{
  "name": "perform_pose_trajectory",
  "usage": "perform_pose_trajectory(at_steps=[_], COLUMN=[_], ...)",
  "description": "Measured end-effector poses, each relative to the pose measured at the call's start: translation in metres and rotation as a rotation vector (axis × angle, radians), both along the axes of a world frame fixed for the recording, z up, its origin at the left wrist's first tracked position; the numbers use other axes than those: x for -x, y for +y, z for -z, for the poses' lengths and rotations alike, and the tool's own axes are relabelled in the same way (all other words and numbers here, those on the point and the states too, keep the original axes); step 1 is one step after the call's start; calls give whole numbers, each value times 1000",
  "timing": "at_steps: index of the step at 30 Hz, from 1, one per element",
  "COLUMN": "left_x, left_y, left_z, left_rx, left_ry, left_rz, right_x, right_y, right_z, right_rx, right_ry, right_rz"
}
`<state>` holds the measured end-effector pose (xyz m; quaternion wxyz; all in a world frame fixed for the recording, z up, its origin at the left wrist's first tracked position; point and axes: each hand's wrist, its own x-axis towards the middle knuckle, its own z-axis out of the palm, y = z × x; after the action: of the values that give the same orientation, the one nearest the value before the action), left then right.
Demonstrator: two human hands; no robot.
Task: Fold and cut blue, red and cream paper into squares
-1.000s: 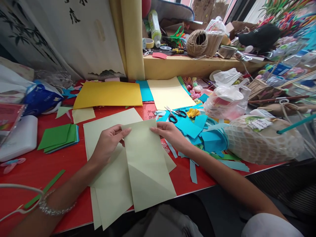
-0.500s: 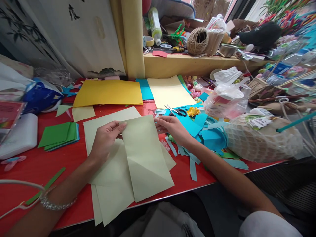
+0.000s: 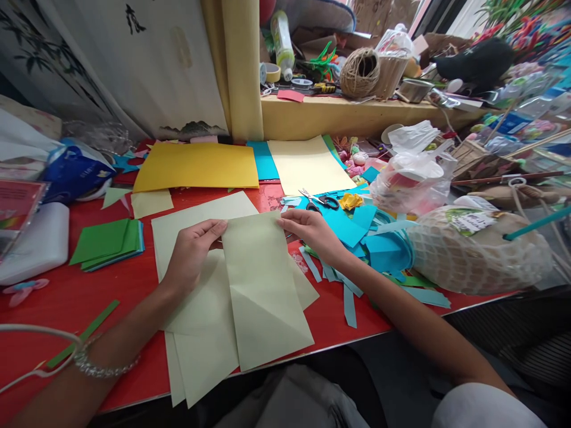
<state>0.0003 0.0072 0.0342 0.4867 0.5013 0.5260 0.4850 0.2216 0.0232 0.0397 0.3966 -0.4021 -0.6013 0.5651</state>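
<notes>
A pale green sheet of paper (image 3: 267,291), creased across its lower part, is held up in front of me by its top corners. My left hand (image 3: 191,249) pinches the upper left corner between thumb and fingers. At the upper right corner, my right hand (image 3: 310,232) grips the same sheet with its fingertips. Beneath it, more pale green sheets (image 3: 205,356) lie fanned on the red table (image 3: 134,309), some reaching past the front edge. Scissors (image 3: 319,201) with black handles rest just beyond my right hand.
Blue paper scraps and strips (image 3: 352,229) cover the table to the right, beside a netted package (image 3: 482,255). Yellow paper (image 3: 196,166) and cream paper (image 3: 307,163) lie at the back. Green squares (image 3: 107,241) sit at left, near a white cable (image 3: 40,330).
The top right corner of the held sheet has dropped slightly toward me, and its lower edge has swung a little to the left. Both hands keep their hold.
</notes>
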Motion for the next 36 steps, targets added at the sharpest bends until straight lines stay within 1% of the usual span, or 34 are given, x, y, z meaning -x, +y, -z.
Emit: perform_pose_trajectory(at_steps=[4,7,9,11,12,13,14,16,17,18,20,23,25,27,32,36], left_x=[-2,-2,-1,-1,-1,-1,-1,0,0,0,1,1,2,1,-1,-2], left_y=[0,-1,-1,-1,-1,-1,-1,0,1,1,1,1,1,0,-5,-7], left_z=[-1,-2,-2,-1,-1,-1,0,1,2,2,3,4,4,4,0,-2], left_rx=[-3,3,6,4,1,-4,-12,-34,-46,-56,-66,-83,-110,-132,-149,-155], left_ry=[3,14,28,48,59,68,76,93,104,116,129,97,84,101,112,118], left_rz=[10,48,55,50,48,44,38,13,-6,-28,-56,-61,-62,-60,13,51], right_x=[1,-2,-4,-2,1,6,13,32,43,54,72,87,89,87,77,70], right_y=[0,3,5,7,8,9,10,14,17,20,27,34,38,41,58,75], right_z=[3,6,2,-7,-14,-21,-28,-38,-40,-40,-35,-26,-26,-31,-59,-77], right_rx=[-60,-175,-340,-568,-680,-785,-870,-1004,-1017,-994,-913,-811,-806,-838,-921,-951], right_ry=[21,-44,-172,-362,-468,-569,-663,-812,-859,-899,-942,-911,-899,-910,-942,-972], right_rz=[44,99,162,251,270,255,202,-10,-68,-102,-154,-124,-85,-18,207,314])
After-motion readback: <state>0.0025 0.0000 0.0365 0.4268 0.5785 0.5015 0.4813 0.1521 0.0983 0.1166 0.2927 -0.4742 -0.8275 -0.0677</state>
